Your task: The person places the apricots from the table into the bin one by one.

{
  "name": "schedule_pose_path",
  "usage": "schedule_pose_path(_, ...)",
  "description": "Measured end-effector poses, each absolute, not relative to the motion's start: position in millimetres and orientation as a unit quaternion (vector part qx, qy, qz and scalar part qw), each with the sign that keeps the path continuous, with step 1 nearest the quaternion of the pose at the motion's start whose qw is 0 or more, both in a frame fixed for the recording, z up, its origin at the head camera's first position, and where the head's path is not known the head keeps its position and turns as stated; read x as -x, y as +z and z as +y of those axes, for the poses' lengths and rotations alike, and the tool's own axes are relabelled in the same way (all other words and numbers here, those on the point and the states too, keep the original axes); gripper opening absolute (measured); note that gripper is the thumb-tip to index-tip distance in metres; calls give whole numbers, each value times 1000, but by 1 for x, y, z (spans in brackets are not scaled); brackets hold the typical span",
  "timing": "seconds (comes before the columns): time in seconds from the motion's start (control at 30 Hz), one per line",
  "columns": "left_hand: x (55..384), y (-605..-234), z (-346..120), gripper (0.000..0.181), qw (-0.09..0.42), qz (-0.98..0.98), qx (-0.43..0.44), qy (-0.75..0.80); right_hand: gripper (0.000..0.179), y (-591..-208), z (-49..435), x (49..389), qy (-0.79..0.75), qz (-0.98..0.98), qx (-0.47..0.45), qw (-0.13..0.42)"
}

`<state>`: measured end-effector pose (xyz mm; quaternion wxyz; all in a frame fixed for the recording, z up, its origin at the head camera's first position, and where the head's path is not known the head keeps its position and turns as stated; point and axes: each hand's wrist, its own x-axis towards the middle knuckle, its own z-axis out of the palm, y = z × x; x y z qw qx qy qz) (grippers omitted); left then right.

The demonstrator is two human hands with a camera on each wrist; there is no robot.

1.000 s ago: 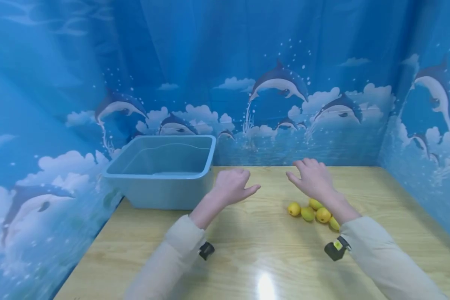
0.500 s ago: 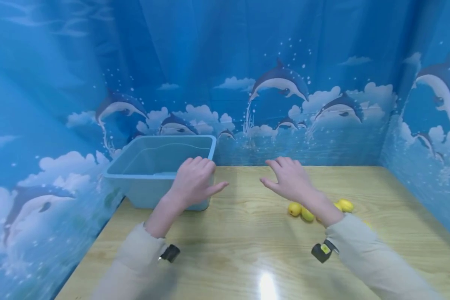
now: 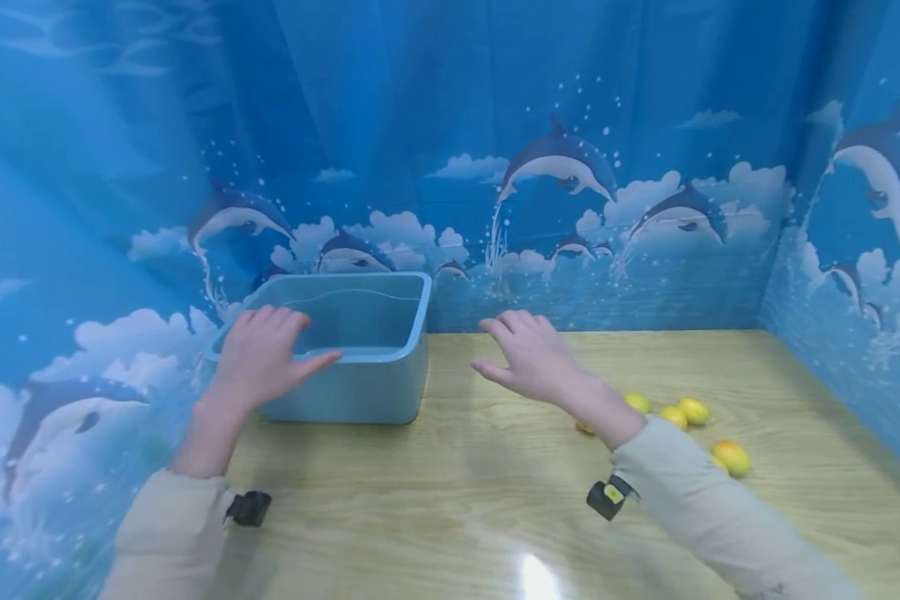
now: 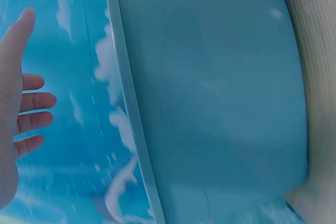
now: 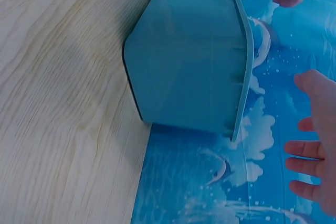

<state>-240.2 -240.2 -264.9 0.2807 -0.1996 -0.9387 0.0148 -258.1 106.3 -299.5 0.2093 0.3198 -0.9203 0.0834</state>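
A light blue plastic tub (image 3: 367,387) stands at the back left of the wooden table. My left hand (image 3: 258,354) is raised in front of the tub's left part, thumb spread, and overlaps its rim in the head view. In the left wrist view the tub's side wall (image 4: 215,98) fills the middle, with the left hand (image 4: 13,98) holding nothing. My right hand (image 3: 528,358) hovers to the right of the tub, thumb apart from the fingers. The right wrist view has that hand (image 5: 317,145) empty as well, apart from the tub (image 5: 184,59).
Several yellow lemon-like fruits (image 3: 693,410) lie on the table (image 3: 435,500) at the right, partly hidden behind the right forearm. One (image 3: 731,457) has an orange-red blush. A dolphin-print curtain (image 3: 450,125) surrounds the table at the back and sides.
Both hands have moved left. The left hand went from right of the tub to its left front; the right hand moved away from over the fruits, showing more of those at the right.
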Motion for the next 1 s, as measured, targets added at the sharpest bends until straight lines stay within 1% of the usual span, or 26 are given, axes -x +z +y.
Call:
schedule_pose_path(0.13,242,-267,-264,65,250,-953,168,30,56,-299,93,259,77,-918,-329,206)
schedule_pose_path(0.4,245,-279,-306,78,207,-971,115,21,61,-301,67,261,57,-911,-352,210)
schedule_pose_path(0.53,247,-283,-324,79,189,-977,101,22,64,-301,53,263,47,-917,-348,188)
schedule_pose_path(0.73,249,-287,-344,84,156,-984,85,27,61,-302,33,267,33,-922,-354,153)
schedule_pose_path(0.87,250,-291,-353,88,122,-990,66,19,60,-304,25,269,25,-922,-358,145)
schedule_pose_path(1.0,249,-296,-358,92,101,-993,56,12,59,-307,20,269,18,-924,-356,140)
